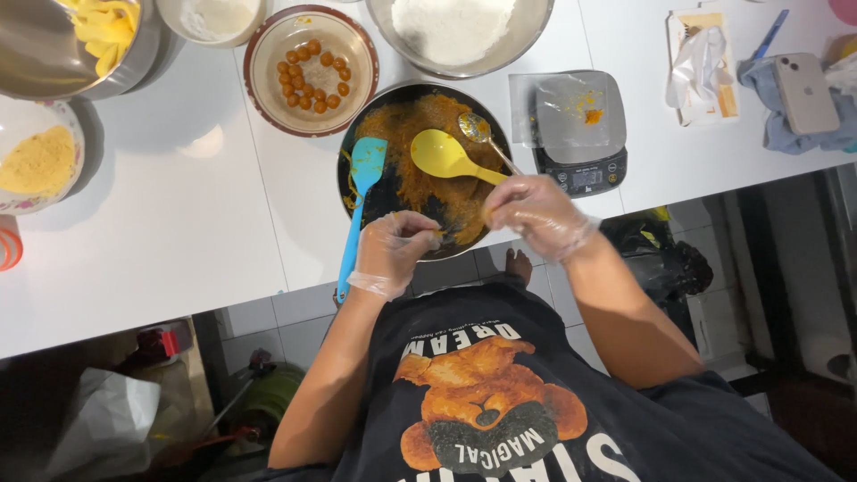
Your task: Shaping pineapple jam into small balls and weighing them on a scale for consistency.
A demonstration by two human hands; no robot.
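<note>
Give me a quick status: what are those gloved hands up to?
Left hand and right hand, gloved, pinching orange filling over the dark pan. Yellow spoon, metal spoon, blue spatula rest in it. Nothing blocking.

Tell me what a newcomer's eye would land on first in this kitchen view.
First, the two gloved hands at the near rim of the dark pan of orange filling: the left hand and right hand pinch a bit of it between them. In the pan lie a yellow spoon, a blue spatula and a metal spoon. Behind it, a bowl of small orange balls; to its right, a kitchen scale.
</note>
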